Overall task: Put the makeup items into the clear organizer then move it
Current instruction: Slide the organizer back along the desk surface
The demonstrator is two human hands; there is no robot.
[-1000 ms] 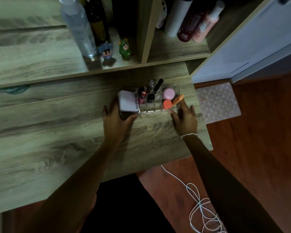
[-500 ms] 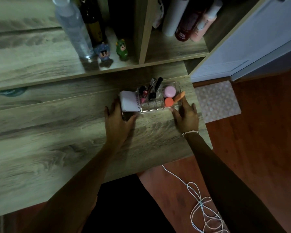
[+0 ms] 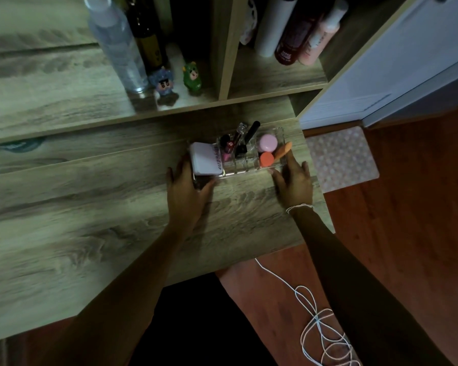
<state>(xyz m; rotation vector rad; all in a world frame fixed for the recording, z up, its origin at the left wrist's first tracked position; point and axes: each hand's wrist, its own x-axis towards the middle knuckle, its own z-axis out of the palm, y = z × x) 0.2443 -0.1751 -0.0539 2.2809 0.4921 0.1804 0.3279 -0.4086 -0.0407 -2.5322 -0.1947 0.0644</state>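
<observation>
The clear organizer (image 3: 245, 171) stands on the wooden desk (image 3: 90, 233) near its back right corner. Inside it are a white compact (image 3: 205, 159) at the left end, upright lip tubes (image 3: 229, 147) and a black brush (image 3: 249, 137) in the middle, and a pink jar (image 3: 267, 143), an orange-red jar (image 3: 266, 159) and an orange sponge (image 3: 283, 150) at the right end. My left hand (image 3: 187, 190) grips the organizer's left end. My right hand (image 3: 294, 180) grips its right end.
A raised shelf behind the desk holds a clear bottle (image 3: 117, 43), a dark bottle (image 3: 148, 35), two small figurines (image 3: 164, 83) and several pink and white bottles (image 3: 296, 30). A patterned mat (image 3: 341, 157) and a white cord (image 3: 320, 331) lie on the red-brown floor at the right.
Both hands have slid the organizer a little away from me, toward the back of the desk. The grip on its two ends has stayed the same.
</observation>
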